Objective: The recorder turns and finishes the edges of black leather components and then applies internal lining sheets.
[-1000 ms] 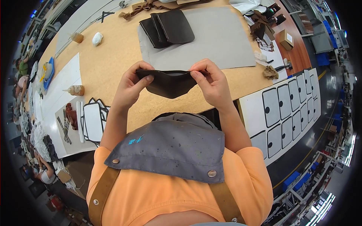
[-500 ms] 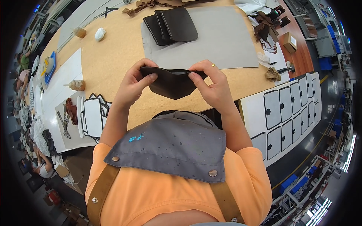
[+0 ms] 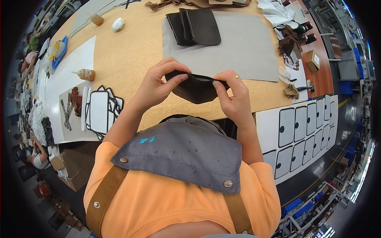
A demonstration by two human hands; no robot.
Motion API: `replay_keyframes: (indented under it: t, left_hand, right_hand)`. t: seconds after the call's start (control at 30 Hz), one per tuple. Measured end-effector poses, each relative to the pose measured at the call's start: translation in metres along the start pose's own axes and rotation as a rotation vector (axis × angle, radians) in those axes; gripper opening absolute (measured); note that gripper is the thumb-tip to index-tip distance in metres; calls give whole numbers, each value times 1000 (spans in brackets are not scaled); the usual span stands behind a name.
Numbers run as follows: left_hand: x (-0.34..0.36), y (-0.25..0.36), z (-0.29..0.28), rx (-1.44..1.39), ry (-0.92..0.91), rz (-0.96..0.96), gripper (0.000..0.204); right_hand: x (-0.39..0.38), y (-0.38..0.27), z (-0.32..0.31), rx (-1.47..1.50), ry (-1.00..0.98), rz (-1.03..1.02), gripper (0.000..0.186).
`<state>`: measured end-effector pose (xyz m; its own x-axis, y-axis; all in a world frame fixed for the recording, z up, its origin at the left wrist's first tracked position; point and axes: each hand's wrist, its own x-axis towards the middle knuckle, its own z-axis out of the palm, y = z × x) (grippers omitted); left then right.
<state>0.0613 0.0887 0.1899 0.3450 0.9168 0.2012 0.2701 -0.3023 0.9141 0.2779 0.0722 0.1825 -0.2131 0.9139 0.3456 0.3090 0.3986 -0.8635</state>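
A dark brown leather pouch (image 3: 195, 90) is held up between my hands, its upper edge parted so a narrow opening shows. My left hand (image 3: 162, 81) pinches the left part of that edge, thumb on the near side and fingers behind. At the right end, my right hand (image 3: 235, 93), with a ring on one finger, pinches the rim the same way. Beyond, several similar dark leather pieces (image 3: 201, 27) lie overlapped on a grey sheet (image 3: 248, 47). The pouch's far side is hidden.
Glue-like bottles (image 3: 86, 74) and a white wad (image 3: 118, 24) sit to the left. Black-edged white panels (image 3: 99, 111) are stacked at near left. On the right are a board with rows of black-outlined pieces (image 3: 287, 127), brown scraps (image 3: 289, 41) and a small cardboard box (image 3: 313, 60).
My left hand has slid inward along the pouch's upper edge, its thumb now farther from the left corner. The whole view has shifted, so the table things appear farther right.
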Motion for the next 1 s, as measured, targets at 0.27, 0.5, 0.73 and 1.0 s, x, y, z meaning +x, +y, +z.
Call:
replay_keyframes:
  t: [0.27,0.5,0.73,1.0]
  left_hand:
    - [0,11,5,83,8,-21,11]
    - [5,26,8,410,49,167,18]
    - [30,29,-15,14,-321,151,18]
    - [55,28,-20,-253,-560,110,11]
  right_hand:
    - [0,-6,3,-270,29,-119,11]
    - [5,-9,-6,-299,-5,-228,14]
    - [16,-13,-26,63,-118,-73,13]
    - [22,-6,-24,207,-186,-205,15]
